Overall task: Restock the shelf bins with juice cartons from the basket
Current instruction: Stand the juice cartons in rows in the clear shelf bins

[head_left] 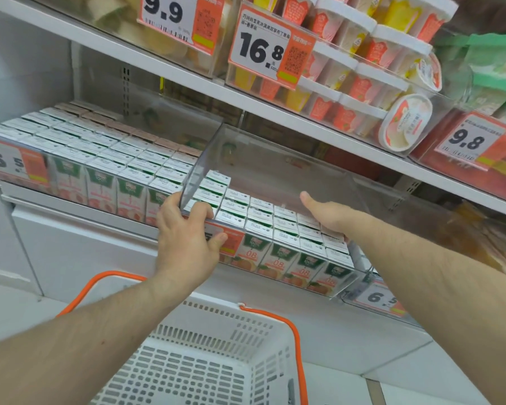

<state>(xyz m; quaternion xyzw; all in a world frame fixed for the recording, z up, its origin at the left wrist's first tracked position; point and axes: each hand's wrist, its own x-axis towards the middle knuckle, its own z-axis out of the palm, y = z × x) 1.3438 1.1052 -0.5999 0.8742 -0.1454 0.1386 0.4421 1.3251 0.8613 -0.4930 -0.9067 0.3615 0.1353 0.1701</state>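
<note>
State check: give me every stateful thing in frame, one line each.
left hand: grips the front rim of the middle bin
right hand: flat, fingers straight, resting on carton tops
middle bin: pulled out, rear part unfilled
juice cartons: upright, packed in rows
left bin: full
basket: visible part holds no cartons

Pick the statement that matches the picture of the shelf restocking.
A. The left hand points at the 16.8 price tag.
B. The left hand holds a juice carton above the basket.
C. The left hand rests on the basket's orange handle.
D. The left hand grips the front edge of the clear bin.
D: the left hand curls its fingers over the front edge of the clear bin, well above the basket.
</note>
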